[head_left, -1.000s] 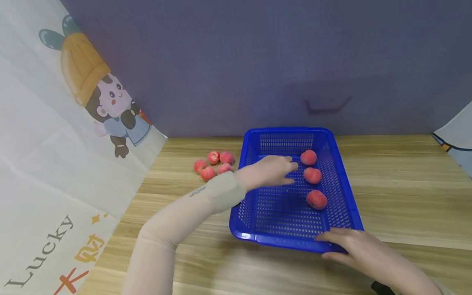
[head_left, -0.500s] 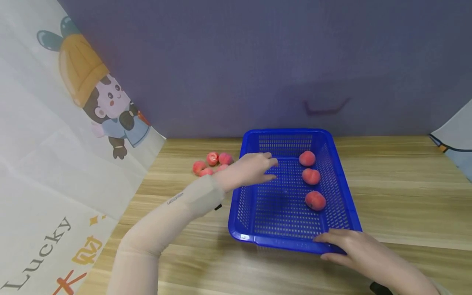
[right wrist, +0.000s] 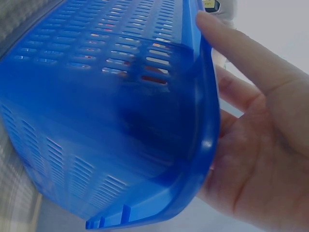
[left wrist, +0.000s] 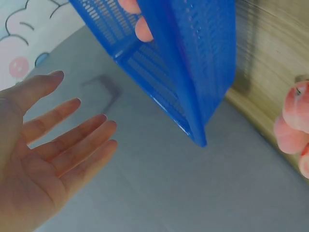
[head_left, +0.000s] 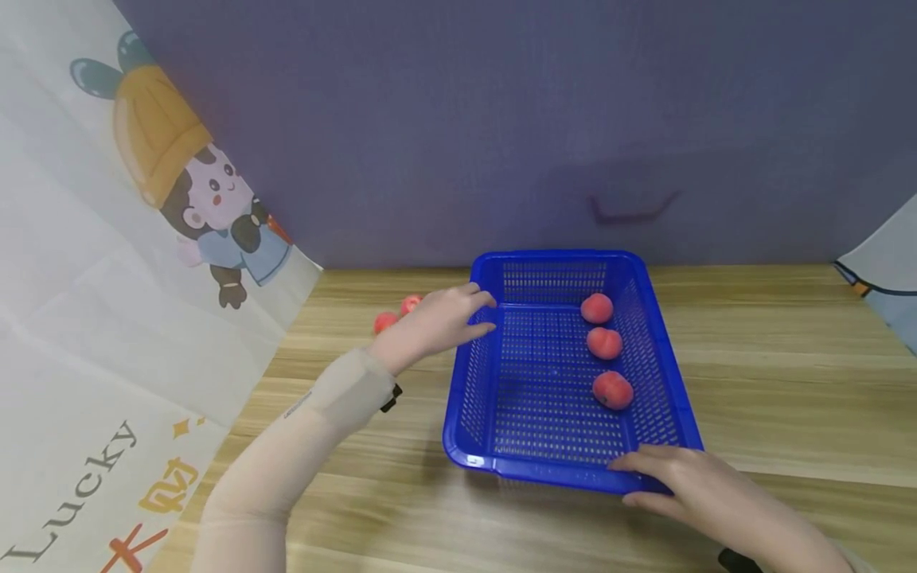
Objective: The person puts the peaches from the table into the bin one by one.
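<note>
A wood-grain bench [head_left: 774, 366] meets a grey-blue backdrop [head_left: 444, 135]. Your left grip [head_left: 446, 316] is released, fingers extended and holding nothing, near the left rim of the blue basket [head_left: 539, 382]. Your right grip [head_left: 684, 477] grasps the basket's rim by its near right corner. Inside, three peaches [head_left: 605, 343] lie in a row along the right side. More peaches [head_left: 384, 322], partly hidden, sit on the bench left of the basket. Farther left, a white sheet [head_left: 50, 239] bears a cartoon figure [head_left: 239, 247].
</note>
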`<state>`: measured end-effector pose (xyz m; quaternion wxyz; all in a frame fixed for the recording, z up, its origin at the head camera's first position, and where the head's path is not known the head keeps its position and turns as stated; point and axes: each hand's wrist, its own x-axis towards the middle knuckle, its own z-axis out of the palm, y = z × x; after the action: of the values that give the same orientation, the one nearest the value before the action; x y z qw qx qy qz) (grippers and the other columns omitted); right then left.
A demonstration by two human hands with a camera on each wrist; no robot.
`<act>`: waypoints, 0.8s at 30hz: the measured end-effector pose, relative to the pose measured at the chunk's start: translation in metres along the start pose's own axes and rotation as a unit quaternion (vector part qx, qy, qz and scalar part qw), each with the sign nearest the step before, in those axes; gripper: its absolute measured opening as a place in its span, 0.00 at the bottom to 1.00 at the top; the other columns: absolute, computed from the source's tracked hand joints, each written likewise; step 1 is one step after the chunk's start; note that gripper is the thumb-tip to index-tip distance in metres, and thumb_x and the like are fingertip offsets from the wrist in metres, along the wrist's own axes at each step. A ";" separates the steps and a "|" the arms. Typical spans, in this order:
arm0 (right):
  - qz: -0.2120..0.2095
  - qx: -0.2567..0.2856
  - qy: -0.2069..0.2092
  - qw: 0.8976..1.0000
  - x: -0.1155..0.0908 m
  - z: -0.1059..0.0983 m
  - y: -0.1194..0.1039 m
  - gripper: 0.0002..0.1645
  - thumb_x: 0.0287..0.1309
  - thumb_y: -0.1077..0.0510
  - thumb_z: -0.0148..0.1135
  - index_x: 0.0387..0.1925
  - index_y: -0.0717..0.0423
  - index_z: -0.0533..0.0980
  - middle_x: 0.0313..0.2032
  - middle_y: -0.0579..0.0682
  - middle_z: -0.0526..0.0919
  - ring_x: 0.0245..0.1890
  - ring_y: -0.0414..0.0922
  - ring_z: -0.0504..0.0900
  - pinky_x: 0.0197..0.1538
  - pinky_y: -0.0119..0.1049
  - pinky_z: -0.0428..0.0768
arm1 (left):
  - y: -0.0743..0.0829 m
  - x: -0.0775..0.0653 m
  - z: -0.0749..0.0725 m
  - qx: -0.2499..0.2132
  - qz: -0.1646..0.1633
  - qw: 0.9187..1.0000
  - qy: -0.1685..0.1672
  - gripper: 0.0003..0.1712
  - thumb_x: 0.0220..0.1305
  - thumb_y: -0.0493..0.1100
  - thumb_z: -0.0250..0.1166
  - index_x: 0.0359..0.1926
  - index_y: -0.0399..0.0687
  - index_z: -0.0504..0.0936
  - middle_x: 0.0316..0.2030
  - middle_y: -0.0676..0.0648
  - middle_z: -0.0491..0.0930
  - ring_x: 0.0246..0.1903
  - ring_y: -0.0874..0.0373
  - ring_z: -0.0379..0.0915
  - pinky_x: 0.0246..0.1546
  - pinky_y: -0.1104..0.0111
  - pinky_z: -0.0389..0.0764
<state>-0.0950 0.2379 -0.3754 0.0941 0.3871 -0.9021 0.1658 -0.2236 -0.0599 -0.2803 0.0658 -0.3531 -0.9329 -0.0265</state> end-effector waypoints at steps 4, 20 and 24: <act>0.014 0.007 -0.015 1.000 0.000 -0.001 -0.001 0.16 0.45 0.46 0.63 0.38 0.45 0.79 0.34 0.43 0.81 0.35 0.48 0.80 0.35 0.45 0.77 | -0.011 -0.009 0.003 -0.027 -0.015 0.999 0.029 0.17 0.56 0.47 0.60 0.44 0.41 0.77 0.39 0.44 0.77 0.28 0.59 0.74 0.27 0.68 0.76; 0.022 0.016 -0.028 0.999 0.001 -0.002 -0.002 0.15 0.47 0.46 0.62 0.38 0.45 0.78 0.35 0.44 0.81 0.36 0.48 0.80 0.36 0.45 0.77 | -0.062 -0.037 0.031 -0.100 -0.090 0.989 0.063 0.16 0.54 0.40 0.62 0.43 0.35 0.77 0.41 0.39 0.77 0.42 0.46 0.74 0.44 0.60 0.74; 0.016 0.013 -0.022 1.000 0.001 -0.002 -0.002 0.15 0.47 0.46 0.62 0.38 0.45 0.78 0.34 0.42 0.81 0.35 0.46 0.80 0.35 0.44 0.78 | -0.074 -0.040 0.039 -0.110 -0.105 0.986 0.070 0.15 0.53 0.39 0.63 0.41 0.34 0.77 0.40 0.37 0.77 0.40 0.45 0.74 0.42 0.60 0.75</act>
<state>-0.0942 0.2369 -0.3731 0.0662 0.3770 -0.9081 0.1699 -0.2466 -0.1378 -0.3253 0.0886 -0.2552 -0.9494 -0.1603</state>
